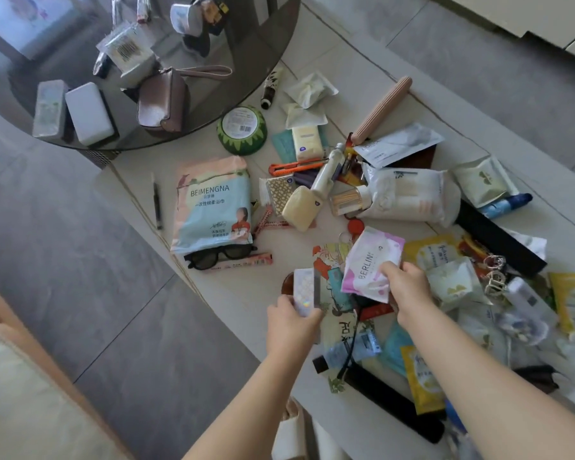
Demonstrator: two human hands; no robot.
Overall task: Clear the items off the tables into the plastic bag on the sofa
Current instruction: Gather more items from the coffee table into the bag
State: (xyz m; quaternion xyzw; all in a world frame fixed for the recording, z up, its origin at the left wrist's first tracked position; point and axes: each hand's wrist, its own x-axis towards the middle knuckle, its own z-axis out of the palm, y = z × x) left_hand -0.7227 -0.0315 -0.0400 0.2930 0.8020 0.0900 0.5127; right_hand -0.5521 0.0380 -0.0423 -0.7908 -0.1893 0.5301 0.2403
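My right hand (407, 287) pinches a pink and white BERLIN packet (369, 260) just above the clutter on the white low table (219, 290). My left hand (289, 318) holds a small white box with a shiny sticker (304, 290) near the table's front edge. Under both hands lies an illustrated paper bag (329, 260). Many small packets, tubes and bottles cover the table. The plastic bag is not in view; the sofa (20, 393) fills the lower left corner.
A large BEIMENGNA towel pack (213, 204) and black sunglasses (216, 257) lie to the left. A dark round glass table (140, 61) at the back holds a brown pouch (161, 102) and white boxes. Grey floor (80, 244) separates sofa and tables.
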